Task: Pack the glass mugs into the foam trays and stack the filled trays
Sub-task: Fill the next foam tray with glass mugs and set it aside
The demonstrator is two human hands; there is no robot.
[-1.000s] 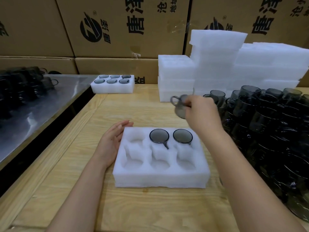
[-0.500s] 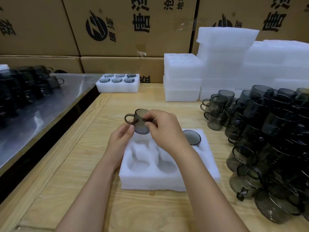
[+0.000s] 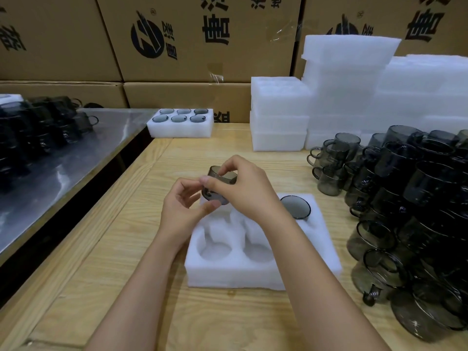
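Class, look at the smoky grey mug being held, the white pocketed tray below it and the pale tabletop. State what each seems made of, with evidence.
Smoky grey mug: tinted glass, glossy; see-through wall, shiny rim.
White pocketed tray: soft foam, matte; fuzzy, rounded pocket edges.
Pale tabletop: wood, possibly pine, satin finish at most; grain lines run along joined boards.

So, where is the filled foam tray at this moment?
In the head view the filled foam tray sits at the far left corner of the wooden table, before the cardboard boxes, left of the stacked empty foam trays.
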